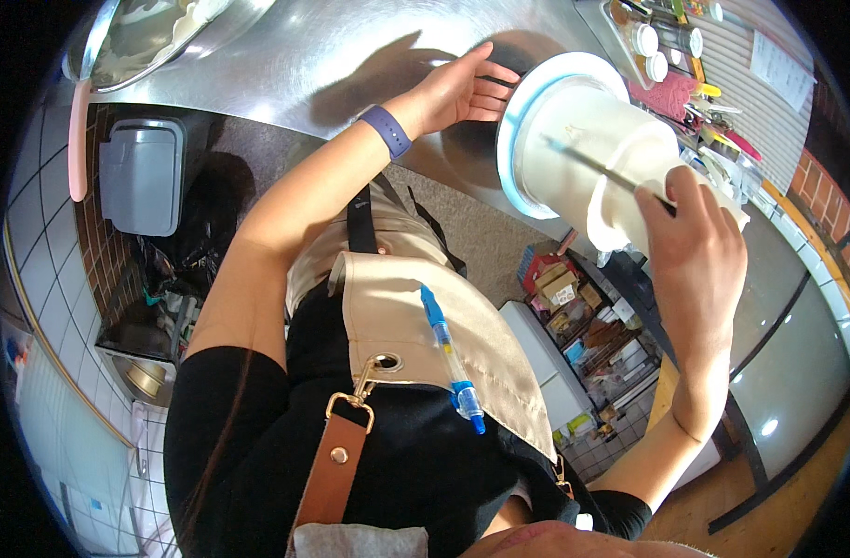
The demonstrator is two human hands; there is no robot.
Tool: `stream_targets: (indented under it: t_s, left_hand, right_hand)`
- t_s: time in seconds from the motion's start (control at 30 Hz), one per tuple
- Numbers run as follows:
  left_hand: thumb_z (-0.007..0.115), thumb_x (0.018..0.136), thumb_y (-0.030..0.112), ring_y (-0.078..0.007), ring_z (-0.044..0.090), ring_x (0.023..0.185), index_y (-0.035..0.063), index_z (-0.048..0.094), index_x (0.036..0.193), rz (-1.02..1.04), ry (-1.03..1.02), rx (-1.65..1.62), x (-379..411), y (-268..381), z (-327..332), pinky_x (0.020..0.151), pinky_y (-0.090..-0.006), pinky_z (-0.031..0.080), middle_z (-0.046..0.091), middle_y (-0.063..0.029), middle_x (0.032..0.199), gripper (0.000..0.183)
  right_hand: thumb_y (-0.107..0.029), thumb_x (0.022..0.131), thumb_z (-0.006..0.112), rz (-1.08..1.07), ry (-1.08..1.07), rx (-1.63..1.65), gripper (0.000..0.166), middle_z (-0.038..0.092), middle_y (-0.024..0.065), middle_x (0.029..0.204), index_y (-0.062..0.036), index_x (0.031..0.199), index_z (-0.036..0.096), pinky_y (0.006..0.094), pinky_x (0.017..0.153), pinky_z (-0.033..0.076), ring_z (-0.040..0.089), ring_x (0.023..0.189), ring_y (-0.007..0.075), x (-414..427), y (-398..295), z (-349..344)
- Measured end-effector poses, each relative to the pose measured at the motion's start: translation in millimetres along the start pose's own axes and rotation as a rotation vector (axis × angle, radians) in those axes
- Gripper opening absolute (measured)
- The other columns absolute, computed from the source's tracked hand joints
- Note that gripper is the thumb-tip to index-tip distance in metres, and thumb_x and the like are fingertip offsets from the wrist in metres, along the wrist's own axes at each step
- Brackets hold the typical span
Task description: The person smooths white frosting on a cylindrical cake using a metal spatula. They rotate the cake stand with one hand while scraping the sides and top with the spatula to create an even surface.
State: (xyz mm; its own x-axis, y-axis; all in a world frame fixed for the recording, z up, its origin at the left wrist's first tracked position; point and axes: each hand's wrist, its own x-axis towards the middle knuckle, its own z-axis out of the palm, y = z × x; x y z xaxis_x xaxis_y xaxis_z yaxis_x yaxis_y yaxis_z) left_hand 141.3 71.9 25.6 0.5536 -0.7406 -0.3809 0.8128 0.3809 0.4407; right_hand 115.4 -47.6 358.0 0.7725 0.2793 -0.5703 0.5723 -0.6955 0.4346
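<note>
A tall white tiered form, apparently a frosted cake, stands on a round white and pale blue base above the steel counter. My left hand has its fingers spread at the base's far-left rim; whether they touch it is unclear. My right hand, beside the upper tier, grips a thin dark-handled brush. Its blurred, pale tip lies over the lower tier's side, near faint brownish marks. My right hand and arm partly hide the upper tier.
At top left, a steel bowl holds white cream, with a pink-handled spatula against it. Jars in a tray and assorted tools line the right back. A grey lidded bin stands below left; a stocked shelf is at lower right.
</note>
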Motion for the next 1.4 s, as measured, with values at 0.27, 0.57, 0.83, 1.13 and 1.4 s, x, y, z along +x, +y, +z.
stream_targets:
  t_s: [0.27, 0.57, 0.83, 1.13, 1.4]
  left_hand:
    - [0.025, 0.106, 0.056, -0.0249, 0.064, 0.118, 0.0002, 0.052, 0.135, 0.017, 0.013, -0.05, -1, -2, -4, 0.105, -0.0384, 0.05, 0.066, -0.0195, 0.123, 0.069]
    - [0.026, 0.107, 0.055, -0.0253, 0.064, 0.117, -0.0007, 0.051, 0.134, -0.01, -0.029, -0.147, -1, -4, -3, 0.103, -0.0397, 0.05, 0.064, -0.0195, 0.127, 0.067]
    - [0.029, 0.107, 0.054, -0.0239, 0.064, 0.112, 0.0, 0.051, 0.132, -0.142, -0.05, -0.194, -4, -21, 8, 0.1, -0.0386, 0.049, 0.064, -0.0175, 0.123, 0.064]
    - [0.035, 0.106, 0.052, -0.0272, 0.063, 0.11, 0.0012, 0.054, 0.124, -0.146, 0.012, -0.335, -25, -28, 4, 0.102, -0.0423, 0.051, 0.062, -0.0147, 0.116, 0.057]
    - [0.036, 0.106, 0.054, -0.0263, 0.065, 0.107, 0.003, 0.056, 0.124, -0.082, -0.077, -0.286, -26, -29, -2, 0.1, -0.0406, 0.051, 0.065, -0.0134, 0.115, 0.058]
  right_hand:
    - [-0.008, 0.073, 0.072, 0.014, 0.142, -0.152, 0.029, 0.059, 0.0025, 0.102, -0.0106, 0.101, 0.071, 0.0319, 0.076, 0.052, 0.063, 0.091, 0.0176, -4, 15, -7]
    - [-0.01, 0.087, 0.07, 0.197, 0.189, 0.022, 0.019, 0.061, 0.0023, 0.102, -0.0158, 0.105, 0.071, 0.0334, 0.066, 0.055, 0.067, 0.081, 0.0202, 11, 24, -8]
    - [-0.004, 0.094, 0.064, -0.175, 0.656, 0.597, 0.019, 0.062, 0.0101, 0.092, -0.0028, 0.112, 0.071, 0.0288, 0.069, 0.049, 0.061, 0.075, 0.0196, 107, 5, -59]
    - [-0.004, 0.09, 0.067, -0.337, 0.608, 0.611, 0.017, 0.059, 0.0084, 0.09, -0.0017, 0.106, 0.072, 0.0298, 0.061, 0.047, 0.06, 0.069, 0.0192, 140, -40, -82]
    - [0.002, 0.093, 0.062, -0.25, 0.466, 0.783, 0.017, 0.067, 0.0105, 0.093, 0.0031, 0.108, 0.07, 0.0238, 0.073, 0.048, 0.061, 0.078, 0.0152, 88, -8, -96]
